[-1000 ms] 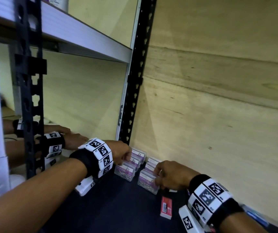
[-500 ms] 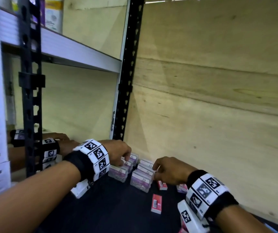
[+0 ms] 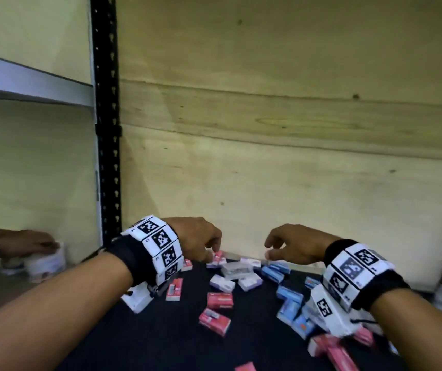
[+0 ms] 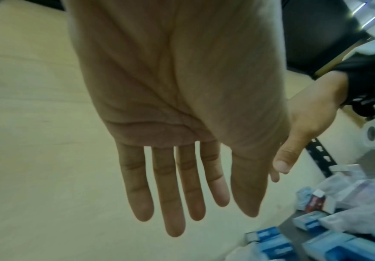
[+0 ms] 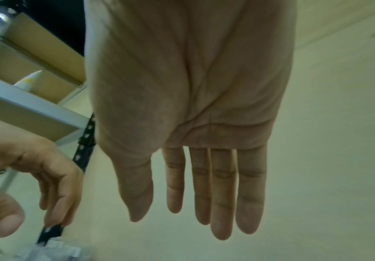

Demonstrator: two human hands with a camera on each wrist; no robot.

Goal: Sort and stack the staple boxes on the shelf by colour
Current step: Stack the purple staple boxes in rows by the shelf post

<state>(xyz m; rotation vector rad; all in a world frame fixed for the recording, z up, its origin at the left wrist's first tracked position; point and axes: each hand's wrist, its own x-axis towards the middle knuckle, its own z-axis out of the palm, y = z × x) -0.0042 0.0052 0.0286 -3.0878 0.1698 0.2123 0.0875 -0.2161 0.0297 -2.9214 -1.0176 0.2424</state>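
Small staple boxes lie scattered on the dark shelf (image 3: 161, 338): purple ones (image 3: 231, 269) at the back middle, red ones (image 3: 219, 301) in front of them, blue ones (image 3: 289, 294) to the right, and a red heap (image 3: 332, 349) at the front right. My left hand (image 3: 211, 250) hovers over the back left of the pile, its fingertips close to a reddish box (image 3: 218, 257). My right hand (image 3: 270, 247) hangs above the purple and blue boxes. In the wrist views the left hand (image 4: 175, 203) and the right hand (image 5: 204, 203) have straight fingers and hold nothing.
A plywood wall (image 3: 294, 156) closes the back. A black perforated upright (image 3: 107, 129) stands at the left, with a grey shelf board (image 3: 32, 84) beyond it. Past the upright a hand with a wristband (image 3: 22, 242) shows beside white rolls (image 3: 46, 263). Blue boxes (image 4: 271, 245) lie under the left wrist.
Both hands have come off the rows of purple boxes and lifted, now empty. The view has swung right, showing the scattered red and blue boxes.
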